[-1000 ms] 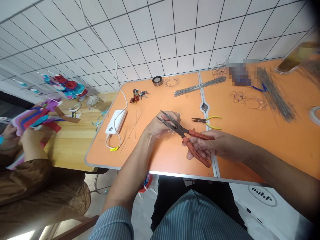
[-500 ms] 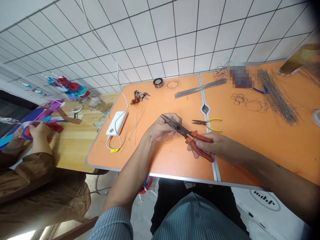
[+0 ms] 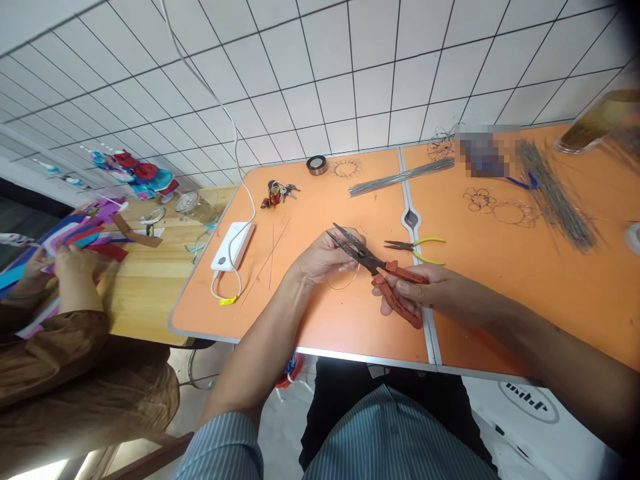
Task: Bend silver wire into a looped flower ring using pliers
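My right hand [image 3: 430,293] is wrapped round the red handles of long-nose pliers [image 3: 380,267], whose dark jaws stand a little apart and point up-left over my left hand. My left hand [image 3: 320,257] pinches a thin wire loop [image 3: 345,280] that hangs just below the jaws, above the orange table [image 3: 320,320]. Yellow-handled pliers [image 3: 417,247] lie on the table just behind the red ones.
A white power bank [image 3: 231,245] with its cable lies at the left, keys [image 3: 277,192] and a tape roll [image 3: 317,164] behind. Straight wire bundles [image 3: 400,177] and bent wire flowers [image 3: 500,207] lie at the back right. Another person's hands [image 3: 70,267] handle coloured paper at a wooden table on the left.
The pliers' jaws opened slightly and shifted a little right and up over my left hand. The person at the left moved the coloured paper.
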{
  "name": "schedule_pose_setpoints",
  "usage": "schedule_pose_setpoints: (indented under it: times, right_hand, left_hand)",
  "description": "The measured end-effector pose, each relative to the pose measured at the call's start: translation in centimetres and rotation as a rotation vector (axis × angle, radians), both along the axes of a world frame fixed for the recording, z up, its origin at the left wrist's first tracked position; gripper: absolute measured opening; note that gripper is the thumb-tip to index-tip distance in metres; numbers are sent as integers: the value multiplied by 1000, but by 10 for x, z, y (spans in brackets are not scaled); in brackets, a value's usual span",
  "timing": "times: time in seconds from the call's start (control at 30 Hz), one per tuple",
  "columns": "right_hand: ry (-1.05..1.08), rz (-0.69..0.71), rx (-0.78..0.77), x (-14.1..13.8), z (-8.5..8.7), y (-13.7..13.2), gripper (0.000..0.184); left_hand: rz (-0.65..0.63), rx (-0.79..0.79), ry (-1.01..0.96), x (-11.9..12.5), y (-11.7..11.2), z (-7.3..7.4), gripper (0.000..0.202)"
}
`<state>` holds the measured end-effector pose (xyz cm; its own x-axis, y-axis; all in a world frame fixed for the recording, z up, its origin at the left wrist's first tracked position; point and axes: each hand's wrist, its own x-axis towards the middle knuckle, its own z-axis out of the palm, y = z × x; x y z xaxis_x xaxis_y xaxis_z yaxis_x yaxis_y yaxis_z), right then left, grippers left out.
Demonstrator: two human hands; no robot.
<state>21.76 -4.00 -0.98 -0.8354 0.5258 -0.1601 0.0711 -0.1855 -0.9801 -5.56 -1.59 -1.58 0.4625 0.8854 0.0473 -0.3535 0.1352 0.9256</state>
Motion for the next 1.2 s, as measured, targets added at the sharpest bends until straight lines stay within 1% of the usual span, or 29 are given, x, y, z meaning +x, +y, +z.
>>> schedule_pose_setpoints:
  times: [0.13, 0.27, 0.4, 0.5, 0.63, 0.8, 0.93, 1.07, 1.2]
  right_hand:
    - [-40, 22, -124, 0, 3, 0, 48]
    - [-7, 39, -171, -1, 4, 1, 46]
    - [18, 80, -198, -4, 2, 0, 45]
    - [10, 85, -193, -5, 0, 0, 49]
    - [-42, 35, -145, -3, -4, 1, 53]
    - [-86, -31, -102, 1, -8, 3, 50]
    - [-102, -48, -90, 3, -14, 5, 51]
    - [-112, -52, -86, 4, -17, 7, 55]
    - [-86, -40, -109, 2, -14, 6, 53]
  left_hand:
    - [-44, 7, 39, 0, 0, 1, 52]
    - [-71, 31, 18, 0, 0, 1, 46]
    - [-97, 42, 37, -1, -2, 3, 42]
    - [-109, 38, 18, -1, -3, 3, 44]
    - [-120, 4, 2, 0, -3, 4, 44]
    - [-93, -90, -27, 4, -6, 12, 45]
    - [-102, -142, -48, 6, -8, 18, 41]
    - [-107, -136, -59, 6, -6, 14, 44]
    - [-114, -110, -53, 4, -3, 7, 46]
